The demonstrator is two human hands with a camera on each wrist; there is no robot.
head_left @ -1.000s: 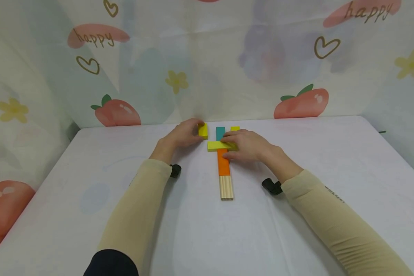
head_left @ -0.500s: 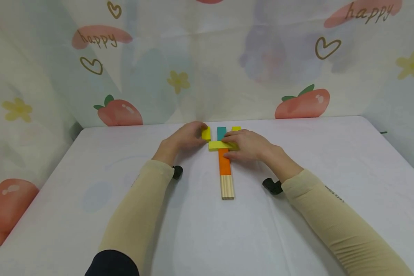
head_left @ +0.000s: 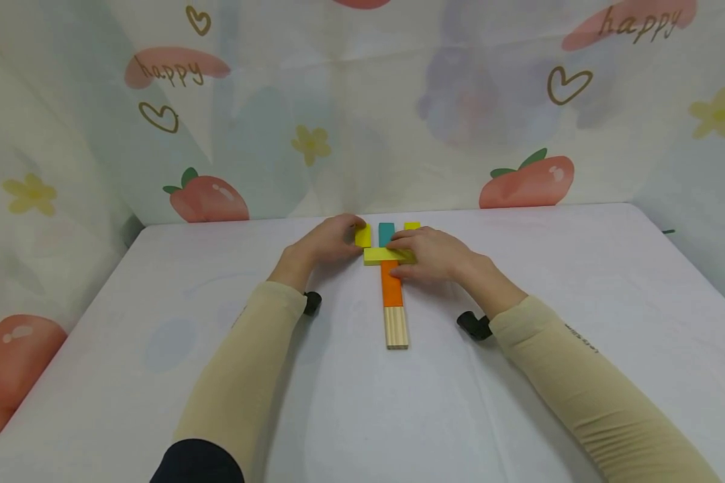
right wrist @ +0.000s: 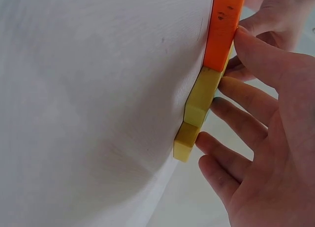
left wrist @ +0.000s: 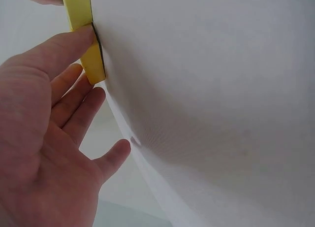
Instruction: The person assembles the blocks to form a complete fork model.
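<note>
My left hand (head_left: 328, 241) pinches a small yellow block (head_left: 364, 236) between thumb and fingers. It stands at the left end of a yellow-green crosswise block (head_left: 376, 256), appearing to touch it. My right hand (head_left: 440, 255) rests on the layout with fingers extended. Its thumb touches the orange block (right wrist: 222, 32), and its fingertips lie along the crosswise block, whose right part they cover in the head view. Behind the crosswise block are a teal block (head_left: 386, 233) and a second yellow block (head_left: 411, 226), partly hidden by the right hand.
A plain striped wooden block (head_left: 396, 329) continues the orange one toward me, end to end. All lie on a white-covered table (head_left: 350, 409). A printed cloth (head_left: 374, 100) hangs behind the far edge, with another at the left side.
My left hand has brought the small yellow block slightly right and toward me, up against the crosswise block's left end. The right hand stays in place on the blocks.
</note>
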